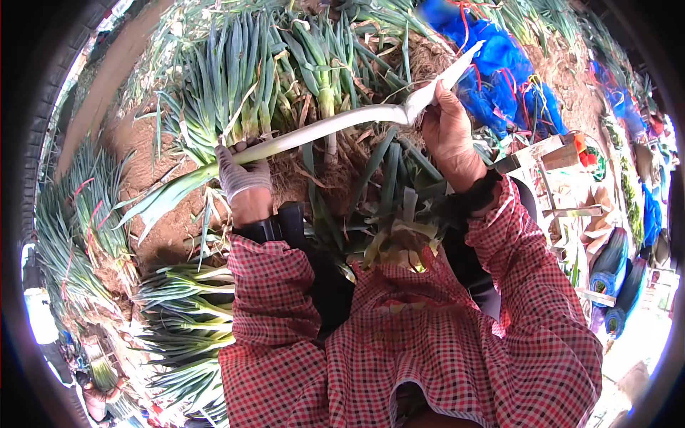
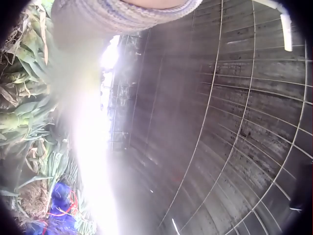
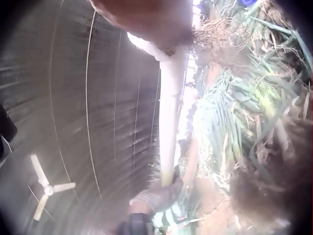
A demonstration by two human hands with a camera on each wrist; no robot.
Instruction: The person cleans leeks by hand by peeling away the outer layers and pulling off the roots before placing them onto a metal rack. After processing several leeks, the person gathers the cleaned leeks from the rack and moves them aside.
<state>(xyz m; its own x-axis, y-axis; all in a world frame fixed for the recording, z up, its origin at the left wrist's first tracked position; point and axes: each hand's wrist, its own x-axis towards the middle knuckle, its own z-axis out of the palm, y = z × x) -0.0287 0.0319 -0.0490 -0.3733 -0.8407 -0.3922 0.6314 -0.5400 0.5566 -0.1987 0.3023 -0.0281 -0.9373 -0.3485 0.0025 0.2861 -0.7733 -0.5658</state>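
Note:
A long leek-like stalk (image 1: 328, 127) with a white shank stretches between the two hands. The gloved left hand (image 1: 244, 177) grips it where white turns to green, and its green leaves hang to the left. At the other end the bare right hand (image 1: 453, 135) pinches the white stalk beside a peeled-back pale strip (image 1: 457, 70) that points up and right. In the right wrist view the stalk (image 3: 168, 112) runs from the blurred right hand (image 3: 151, 19) to the gloved left hand (image 3: 159, 197). The left wrist view shows only part of the left glove (image 2: 122, 17).
Green stalks (image 1: 235, 71) stand bundled beyond the hands. More bundles (image 1: 189, 307) lie at the left on brown soil (image 1: 153, 192). Blue netting (image 1: 499, 64) with red ties lies at the upper right, near a wooden crate (image 1: 546, 153).

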